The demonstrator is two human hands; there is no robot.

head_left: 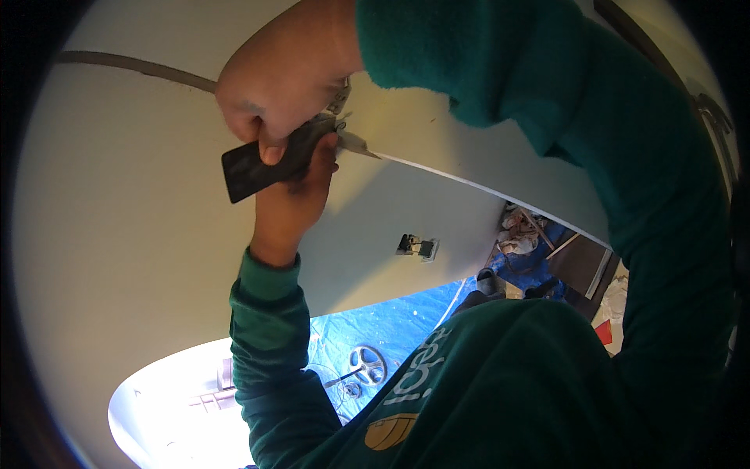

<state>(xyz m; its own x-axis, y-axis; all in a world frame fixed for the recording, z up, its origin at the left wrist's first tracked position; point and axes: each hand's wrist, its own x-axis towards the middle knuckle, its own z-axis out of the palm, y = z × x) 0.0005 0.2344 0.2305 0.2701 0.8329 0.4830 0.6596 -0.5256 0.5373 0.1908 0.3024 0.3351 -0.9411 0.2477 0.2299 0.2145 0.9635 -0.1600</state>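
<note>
Reaching in from the upper right, my right hand (285, 74) is closed with its thumb on a dark flat rectangular piece (250, 172). My left hand (293, 203) comes up from below and wraps around the same piece's other side. Greyish material (355, 143), pale and tapering to a point, sticks out beyond the fingers at the start of a long white wall edge (484, 187). Whether it is joined to the dark piece is hidden by my hands. A small patterned thing (340, 95) shows beside my right wrist, too covered to name.
An opened wall box (416, 247) with black parts sits in the pale wall. Blue sheeting (406, 313) covers the floor, with a grey spoked wheel-like thing (367, 365) on it. Crumpled cloth or paper (519, 232) and sticks lie right of it. A brown strip (141, 66) crosses the upper left.
</note>
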